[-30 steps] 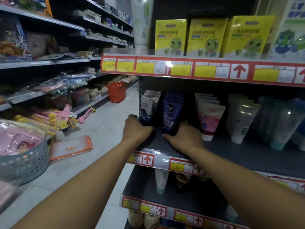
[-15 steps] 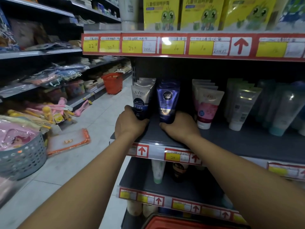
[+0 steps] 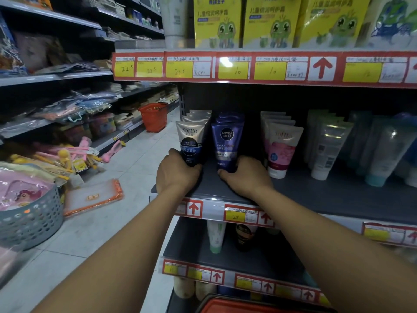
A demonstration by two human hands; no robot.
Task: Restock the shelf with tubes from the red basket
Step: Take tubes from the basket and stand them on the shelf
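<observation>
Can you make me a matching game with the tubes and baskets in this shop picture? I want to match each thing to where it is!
Things:
1. Silver Softto tube
2. Purple Nivea Men tube
3. Pink Softto tube
4. Orange-red basket

Places:
A. On the aisle floor, far back
B. At the left hand
C. Standing alone, right of both hands
D. At the right hand

Pairs: 1-B, 2-D, 3-C, 4-A
</observation>
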